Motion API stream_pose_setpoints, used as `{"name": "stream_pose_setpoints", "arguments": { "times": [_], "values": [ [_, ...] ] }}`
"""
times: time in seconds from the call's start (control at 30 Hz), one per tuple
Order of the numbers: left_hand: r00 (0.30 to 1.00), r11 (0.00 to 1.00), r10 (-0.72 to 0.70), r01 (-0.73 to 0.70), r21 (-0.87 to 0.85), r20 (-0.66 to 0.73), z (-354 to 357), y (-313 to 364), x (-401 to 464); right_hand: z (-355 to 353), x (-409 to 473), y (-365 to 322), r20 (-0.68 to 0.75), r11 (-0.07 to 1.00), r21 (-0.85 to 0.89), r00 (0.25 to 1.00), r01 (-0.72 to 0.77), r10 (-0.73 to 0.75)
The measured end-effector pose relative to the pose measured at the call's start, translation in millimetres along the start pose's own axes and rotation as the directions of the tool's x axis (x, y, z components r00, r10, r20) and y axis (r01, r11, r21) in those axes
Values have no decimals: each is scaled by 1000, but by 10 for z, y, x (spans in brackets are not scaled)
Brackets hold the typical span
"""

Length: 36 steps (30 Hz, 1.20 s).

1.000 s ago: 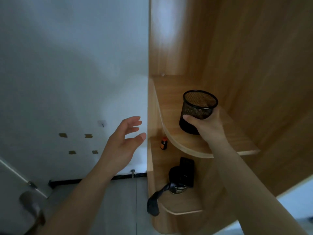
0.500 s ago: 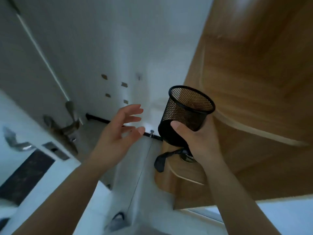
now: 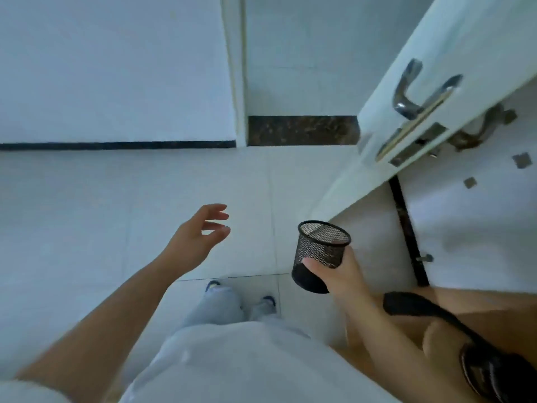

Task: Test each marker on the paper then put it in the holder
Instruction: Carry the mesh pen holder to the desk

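We look down at a white tiled floor (image 3: 87, 216), where a dark baseboard strip (image 3: 116, 146) runs along the foot of the wall at the far left. Our left hand (image 3: 197, 239) hangs in the air above the tiles, fingers loosely spread and grasping nothing. Below it, near the bottom edge of the view, our pale trouser legs (image 3: 220, 303) and the tips of two shoes (image 3: 268, 300) stand on the floor.

To the right, our right hand (image 3: 337, 274) is wrapped round the lower part of the black mesh holder (image 3: 322, 251), thumb across its front wall, carrying it roughly upright and clear of any surface. Through the open rim we see only mesh and a dim bottom; we judge the holder to be empty, though blur hides the very base. No markers and no paper appear anywhere in view.

Further right, a white door (image 3: 406, 82) stands open with a metal lever handle (image 3: 406, 97), and a wooden surface with a black strap (image 3: 430, 318) fills the lower right corner.

The step in hand, as we read it, is bringing the holder to wherever the testing will happen. Doing it well means keeping the rim level, holding low on the wall as now so the mouth stays free, steering it past the door edge just beside it, and setting it down within easy reach of paper and markers, with the free left hand ready to steady it.
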<state>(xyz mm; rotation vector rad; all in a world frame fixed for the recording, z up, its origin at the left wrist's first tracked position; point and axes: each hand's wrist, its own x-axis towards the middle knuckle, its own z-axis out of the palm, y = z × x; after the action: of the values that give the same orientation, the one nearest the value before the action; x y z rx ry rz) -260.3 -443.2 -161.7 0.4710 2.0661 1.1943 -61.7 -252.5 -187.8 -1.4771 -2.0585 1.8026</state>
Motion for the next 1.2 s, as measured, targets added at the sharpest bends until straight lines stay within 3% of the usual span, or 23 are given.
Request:
{"name": "stream_pose_setpoints", "arguments": {
  "times": [0.13, 0.23, 0.33, 0.43, 0.63, 0.87, 1.03, 1.13, 1.2],
  "values": [
    [932, 981, -157, 109, -159, -328, -832, -696, -551, 890, 166, -382, 254, 983, -168, 967, 75, -30],
    [808, 937, -295, 141, -320, -510, -1319, -1211, -1075, 1609, 158, -630, 436, 935, -310, 900, 176, -24],
    [679, 882, -428, 169, -440, -596, -1737, -1749, -1587, 2427, 94, -819, 529, 903, -360, 849, 233, -8],
    [588, 812, -556, 232, -535, -588, -2080, -2268, -2105, 3251, -79, -930, 594, 875, -395, 804, 281, 9],
    [490, 718, -682, 305, -626, -543, -2744, -3000, -2770, 4768, -424, -1227, 736, 785, -460, 672, 415, 76],
    [393, 663, -727, 189, -724, -563, -4029, -3503, -2768, 6692, -651, -1822, 821, 716, -444, 565, 539, 84],
    [257, 627, -767, 108, -772, -587, -5178, -3992, -2702, 8184, -737, -2201, 872, 675, -427, 471, 602, 132],
    [165, 541, -834, 60, -839, -526, -5757, -4167, -2729, 8978, -819, -2516, 890, 583, -446, 403, 679, 212],
    [127, 541, -836, 27, -840, -534, -6147, -4303, -2790, 9536, -930, -2739, 906, 505, -422, 333, 753, 260]
  ]
}}
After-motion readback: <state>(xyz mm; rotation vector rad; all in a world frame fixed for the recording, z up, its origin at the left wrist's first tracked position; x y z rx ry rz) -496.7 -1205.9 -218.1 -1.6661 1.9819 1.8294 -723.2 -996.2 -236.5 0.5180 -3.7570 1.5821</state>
